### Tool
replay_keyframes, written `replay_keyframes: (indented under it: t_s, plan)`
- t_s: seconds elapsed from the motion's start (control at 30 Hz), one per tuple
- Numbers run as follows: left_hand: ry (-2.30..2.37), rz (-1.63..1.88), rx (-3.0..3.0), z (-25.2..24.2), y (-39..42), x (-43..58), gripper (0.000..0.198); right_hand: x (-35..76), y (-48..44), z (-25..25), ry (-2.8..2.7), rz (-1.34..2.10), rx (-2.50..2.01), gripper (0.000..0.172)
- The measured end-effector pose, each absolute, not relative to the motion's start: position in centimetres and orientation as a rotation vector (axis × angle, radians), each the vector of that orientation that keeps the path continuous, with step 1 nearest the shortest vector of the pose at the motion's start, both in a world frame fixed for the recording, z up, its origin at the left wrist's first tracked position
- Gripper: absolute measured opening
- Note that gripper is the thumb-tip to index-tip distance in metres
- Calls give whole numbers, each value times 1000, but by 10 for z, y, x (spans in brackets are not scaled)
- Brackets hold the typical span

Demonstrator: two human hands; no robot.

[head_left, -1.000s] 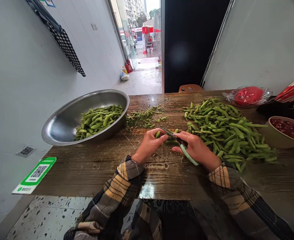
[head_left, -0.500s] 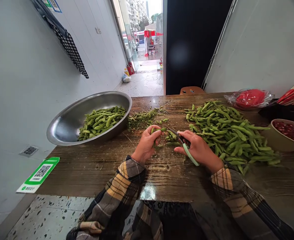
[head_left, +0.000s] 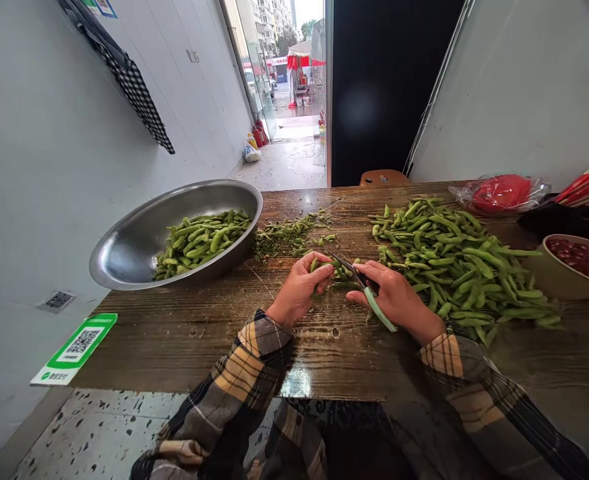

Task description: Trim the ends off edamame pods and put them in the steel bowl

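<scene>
My left hand point(head_left: 300, 288) is closed around a green soybean pod point(head_left: 319, 265) at the middle of the wooden table point(head_left: 184, 333). My right hand point(head_left: 397, 297) grips scissors point(head_left: 361, 283) with pale green handles, their dark blades pointing left toward the pod. A few loose pods lie between my hands. A big heap of green pods point(head_left: 457, 260) spreads to the right of my right hand. To the left stands a steel bowl point(head_left: 139, 240) holding trimmed pods point(head_left: 201, 240).
Cut pod tips point(head_left: 287, 235) litter the table beside the bowl. At the right edge stand a bowl of red things point(head_left: 574, 263) and a red item in clear plastic point(head_left: 499, 192). A green QR sticker point(head_left: 74, 348) marks the near left corner. An open doorway lies beyond the table.
My left hand turned the pod it holds and stayed by the scissor blades. The right hand kept its place with the scissors. The view shifted slightly.
</scene>
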State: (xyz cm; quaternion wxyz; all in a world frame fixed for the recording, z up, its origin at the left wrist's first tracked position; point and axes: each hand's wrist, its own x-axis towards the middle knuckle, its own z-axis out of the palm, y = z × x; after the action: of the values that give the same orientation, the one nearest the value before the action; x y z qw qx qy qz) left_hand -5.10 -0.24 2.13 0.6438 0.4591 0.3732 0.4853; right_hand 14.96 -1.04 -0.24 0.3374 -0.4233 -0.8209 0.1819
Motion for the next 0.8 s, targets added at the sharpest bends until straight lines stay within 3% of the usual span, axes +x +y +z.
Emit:
replay_keyframes:
  t_s: [0.4, 0.6, 0.8]
  plan:
    - [880, 1177, 923, 23, 6, -58, 14, 152, -7, 1, -2023, 347, -1178, 40]
    - [1284, 977, 1688, 14, 8, -56, 15, 158, -2, 1, -1944, 288, -1207, 46]
    - [1539, 488, 2249, 3, 5, -53, 10, 157, 0, -4, -1955, 273, -1201, 43]
